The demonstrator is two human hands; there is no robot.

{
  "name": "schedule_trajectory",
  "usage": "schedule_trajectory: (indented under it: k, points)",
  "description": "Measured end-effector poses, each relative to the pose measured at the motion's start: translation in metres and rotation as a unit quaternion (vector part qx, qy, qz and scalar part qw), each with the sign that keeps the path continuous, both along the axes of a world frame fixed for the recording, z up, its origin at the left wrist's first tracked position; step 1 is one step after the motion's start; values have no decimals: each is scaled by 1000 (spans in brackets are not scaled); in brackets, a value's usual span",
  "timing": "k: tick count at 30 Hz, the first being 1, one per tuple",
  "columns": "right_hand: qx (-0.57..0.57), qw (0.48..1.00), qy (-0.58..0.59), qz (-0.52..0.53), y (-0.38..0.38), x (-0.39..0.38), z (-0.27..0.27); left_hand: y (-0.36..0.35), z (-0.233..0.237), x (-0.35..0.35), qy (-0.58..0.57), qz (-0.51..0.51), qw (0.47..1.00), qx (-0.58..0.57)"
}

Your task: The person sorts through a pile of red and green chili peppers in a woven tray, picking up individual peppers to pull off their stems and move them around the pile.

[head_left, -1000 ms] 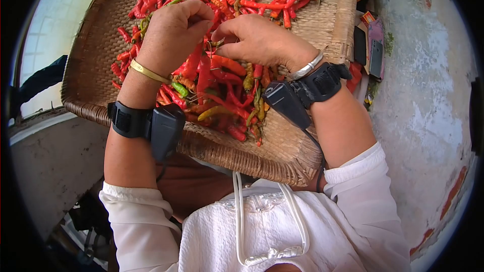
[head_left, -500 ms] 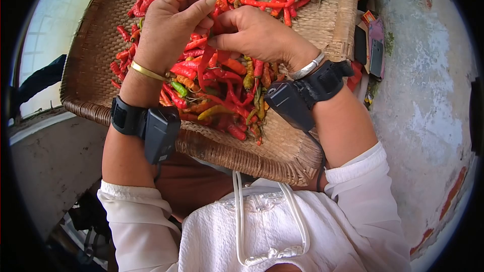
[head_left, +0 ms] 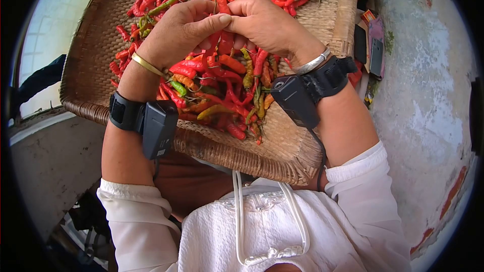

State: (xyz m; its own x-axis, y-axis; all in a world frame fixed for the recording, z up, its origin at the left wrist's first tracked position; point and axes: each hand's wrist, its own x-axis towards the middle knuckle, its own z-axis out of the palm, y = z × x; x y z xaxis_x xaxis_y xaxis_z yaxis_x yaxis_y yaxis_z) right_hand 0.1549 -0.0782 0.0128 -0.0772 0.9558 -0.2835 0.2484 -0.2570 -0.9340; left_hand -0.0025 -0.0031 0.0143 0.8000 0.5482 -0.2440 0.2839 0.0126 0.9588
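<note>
Soft daylight, brightest at the pale left window, lights the view evenly, while fisheye distortion bends the outer parts and black darkens the corners.

Curved red chili peppers, mixed with some green and orange ones, lie jumbled in a woven basket.

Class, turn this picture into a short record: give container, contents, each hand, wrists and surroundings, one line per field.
container: woven tray with a thick rolled rim, near edge by the person's lap
contents: loose peppers, mostly red, some orange, yellowish or green
left hand: left hand, fingers closed on a red pepper
right hand: right hand, fingers on the same pepper, meeting the left
wrists: gold-coloured bangle left, silver-coloured bangle right
surroundings: worn, patchy surface right of the tray
</note>
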Motion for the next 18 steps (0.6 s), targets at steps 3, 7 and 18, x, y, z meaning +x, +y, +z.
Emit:
schedule_trajectory:
  k: [3, 7, 18]
  points:
    - [-24, 1000, 18, 5, -1, 0, 2, 1, -2, -1, 15, -12, 1000, -15]
    - [-39, 999, 35, -6, 0, 3, -1, -4, 1, -2, 29, 2, 1000, -5]
    - [-83, 906, -369, 190, -5, -2, 6, 16, 14, -15, 218, -86, 968, 91]
